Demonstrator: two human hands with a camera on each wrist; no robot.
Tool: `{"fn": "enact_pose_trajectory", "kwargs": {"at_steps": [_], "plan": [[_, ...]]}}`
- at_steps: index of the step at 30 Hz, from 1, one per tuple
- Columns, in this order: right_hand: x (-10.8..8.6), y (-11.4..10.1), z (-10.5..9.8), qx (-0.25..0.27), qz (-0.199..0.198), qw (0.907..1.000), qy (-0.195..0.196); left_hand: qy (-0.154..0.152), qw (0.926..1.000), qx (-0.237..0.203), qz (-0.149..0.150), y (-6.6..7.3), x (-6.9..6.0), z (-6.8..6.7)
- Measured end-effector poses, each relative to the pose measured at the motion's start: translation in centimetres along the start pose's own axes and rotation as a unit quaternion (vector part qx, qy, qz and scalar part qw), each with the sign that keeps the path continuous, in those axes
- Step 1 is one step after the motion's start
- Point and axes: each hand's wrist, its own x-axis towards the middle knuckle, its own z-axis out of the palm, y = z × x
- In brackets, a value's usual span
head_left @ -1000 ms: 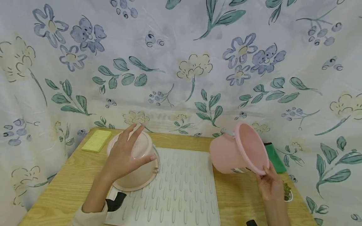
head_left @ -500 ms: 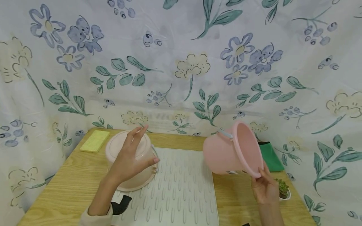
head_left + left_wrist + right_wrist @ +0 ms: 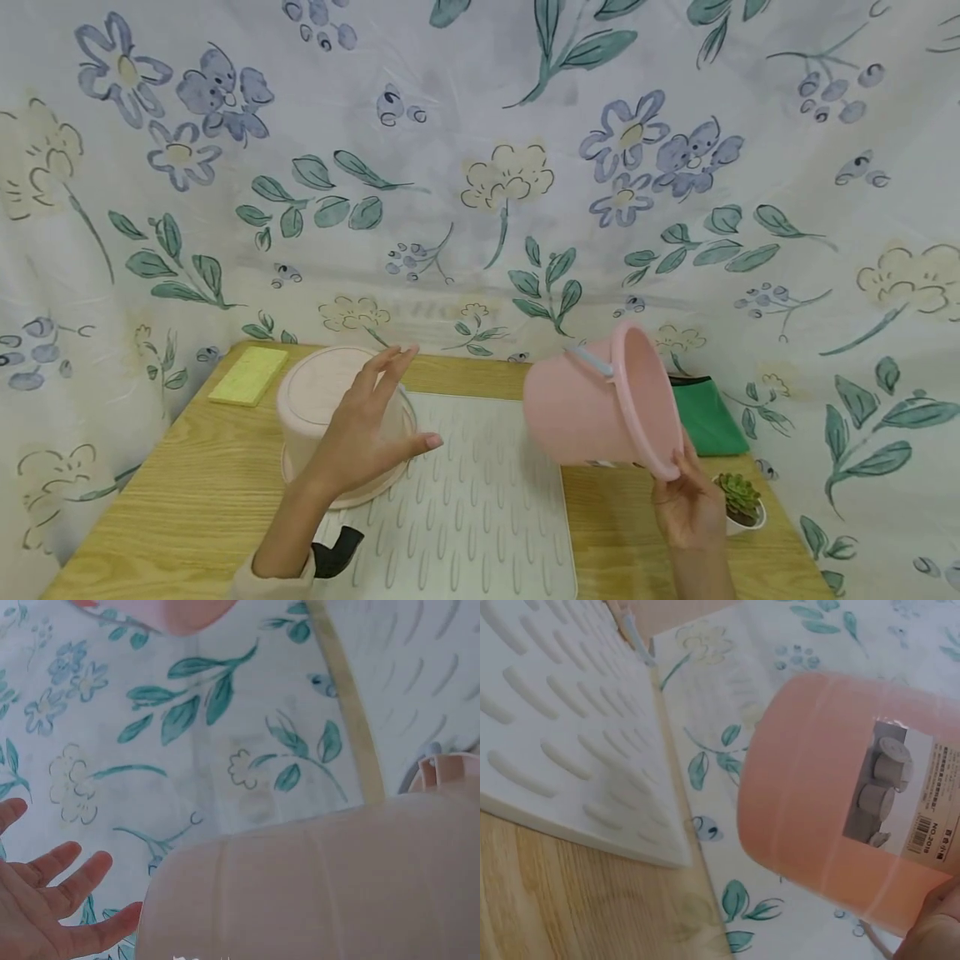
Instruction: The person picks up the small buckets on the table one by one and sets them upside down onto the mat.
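Head: at right, the right hand (image 3: 690, 510) grips the rim of a tipped, smooth pink bucket (image 3: 573, 408); at left, the left hand (image 3: 366, 435) spreads its fingers near an upturned cream bucket (image 3: 318, 392). Left wrist: faintly ribbed cream plastic. Right wrist: rectangular label (image 3: 904, 791).

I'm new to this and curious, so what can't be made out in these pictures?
Small print on the label of the pink bucket: right wrist view, too small.
Space under the upturned pale bucket: head view, hidden by its walls.
Near end of the white mat: head view, cut off by the bottom edge.
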Motion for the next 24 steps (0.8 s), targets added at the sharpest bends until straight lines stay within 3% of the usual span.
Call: {"fn": "enact_pose_trajectory", "kwargs": {"at_steps": [6,13,19,24], "plan": [[-0.1,1.0,0.1,0.007,0.017,0.9992,-0.037,-0.011,0.9999,-0.004,0.004,0.1,-0.2,1.3],[-0.4,2.2,0.5,0.012,0.030,0.9977,-0.060,0.029,0.9991,0.014,0.026,0.1,-0.4,2.2],[-0.8,3.3,0.9,0.018,0.040,0.9959,-0.079,0.013,0.9997,-0.001,0.021,0.4,-0.7,3.0],[-1.0,4.2,1.0,-0.003,0.047,0.9951,-0.087,0.010,0.9987,-0.040,0.030,0.6,-0.8,3.7]]}}
